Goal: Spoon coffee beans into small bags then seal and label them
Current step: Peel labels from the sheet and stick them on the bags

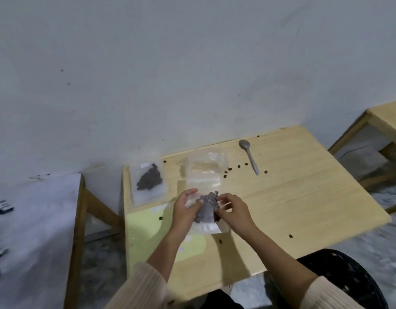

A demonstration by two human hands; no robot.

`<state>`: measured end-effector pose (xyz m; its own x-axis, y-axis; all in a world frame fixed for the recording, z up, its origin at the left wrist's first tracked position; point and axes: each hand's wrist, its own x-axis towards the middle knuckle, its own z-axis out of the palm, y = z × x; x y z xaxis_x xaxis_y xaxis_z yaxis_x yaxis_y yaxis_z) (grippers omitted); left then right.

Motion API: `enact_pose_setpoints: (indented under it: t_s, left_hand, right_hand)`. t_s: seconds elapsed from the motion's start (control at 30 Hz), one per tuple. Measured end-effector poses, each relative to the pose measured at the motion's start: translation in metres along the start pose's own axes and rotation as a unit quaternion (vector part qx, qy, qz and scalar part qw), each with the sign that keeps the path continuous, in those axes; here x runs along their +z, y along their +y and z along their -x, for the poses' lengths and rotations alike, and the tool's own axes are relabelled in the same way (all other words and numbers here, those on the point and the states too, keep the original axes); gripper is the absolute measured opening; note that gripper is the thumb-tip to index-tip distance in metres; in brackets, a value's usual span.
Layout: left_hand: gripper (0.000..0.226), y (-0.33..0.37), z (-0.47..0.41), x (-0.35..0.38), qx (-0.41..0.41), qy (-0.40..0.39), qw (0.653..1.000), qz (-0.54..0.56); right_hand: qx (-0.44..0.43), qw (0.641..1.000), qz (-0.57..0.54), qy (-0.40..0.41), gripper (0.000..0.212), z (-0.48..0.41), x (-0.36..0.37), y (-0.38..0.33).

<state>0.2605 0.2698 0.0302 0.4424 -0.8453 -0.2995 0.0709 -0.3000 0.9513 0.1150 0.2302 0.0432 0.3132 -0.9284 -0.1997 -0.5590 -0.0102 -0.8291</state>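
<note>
A small clear bag of dark coffee beans (pixel 207 208) lies on the wooden table (pixel 293 197) in front of me. My left hand (pixel 184 210) pinches its left side and my right hand (pixel 234 211) pinches its right side. A second filled bag (pixel 149 181) with a small white label lies flat at the table's far left. A larger clear plastic bag (pixel 205 168) lies just beyond my hands. A grey spoon (pixel 250 156) rests on the table to the far right, bowl toward the wall. Several loose beans (pixel 239 166) are scattered around it.
A yellow sheet with small white labels (pixel 148 228) lies under my left forearm. More stray beans (pixel 290 236) dot the table's right side. A grey surface (pixel 36 230) with dark objects stands to the left, another wooden table (pixel 386 117) at right, a black stool (pixel 348 277) below right.
</note>
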Motion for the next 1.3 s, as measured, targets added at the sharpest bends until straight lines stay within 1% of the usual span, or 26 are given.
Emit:
enact_pose_setpoints:
  t_s: [0.1,0.2,0.3,0.37,0.47,0.57,0.73,0.87,1.0,1.1,1.17,1.27,1.3]
  left_hand:
    - [0.030,-0.003,0.013,-0.052,-0.002,0.052,0.998,0.045]
    - [0.031,-0.013,0.031,-0.104,0.004,0.108,0.992,0.060]
    - [0.031,-0.031,0.050,-0.145,0.018,0.166,0.986,0.016]
    - [0.030,-0.041,0.062,-0.163,0.013,0.201,0.979,-0.009]
    - [0.029,-0.051,0.079,-0.178,0.004,0.237,0.972,0.004]
    - [0.029,-0.063,0.092,-0.185,0.002,0.252,0.968,0.014]
    - [0.034,-0.074,0.103,-0.186,-0.022,0.261,0.963,0.057]
    - [0.032,-0.076,0.103,-0.183,-0.023,0.251,0.966,0.052]
    - [0.030,-0.078,0.101,-0.177,-0.032,0.248,0.967,0.055]
    - [0.031,-0.078,0.099,-0.174,-0.035,0.247,0.967,0.051]
    - [0.032,-0.077,0.099,-0.172,-0.034,0.244,0.968,0.049]
    - [0.032,-0.077,0.097,-0.171,-0.030,0.236,0.970,0.043]
    - [0.031,-0.077,0.096,-0.172,-0.029,0.233,0.971,0.041]
  right_hand:
    - [-0.028,0.997,0.003,-0.068,0.021,0.005,0.035,-0.017]
    - [-0.072,0.989,0.020,-0.130,0.022,0.017,0.068,-0.026]
    - [-0.114,0.968,0.089,-0.206,0.019,0.032,0.093,-0.022]
    - [-0.129,0.956,0.134,-0.226,0.016,0.041,0.103,-0.013]
    - [-0.133,0.959,0.158,-0.192,0.011,0.050,0.109,-0.002]
    - [-0.117,0.970,0.153,-0.149,0.007,0.055,0.110,0.007]
    - [-0.074,0.981,0.142,-0.107,0.013,0.059,0.117,0.013]
    - [-0.060,0.986,0.120,-0.096,0.016,0.056,0.121,0.013]
    - [-0.049,0.986,0.114,-0.113,0.015,0.052,0.120,0.011]
    - [-0.049,0.985,0.114,-0.119,0.018,0.052,0.120,0.009]
    - [-0.052,0.985,0.114,-0.118,0.022,0.052,0.119,0.009]
    - [-0.053,0.985,0.117,-0.117,0.035,0.054,0.118,0.008]
    - [-0.052,0.985,0.117,-0.115,0.036,0.055,0.119,0.008]
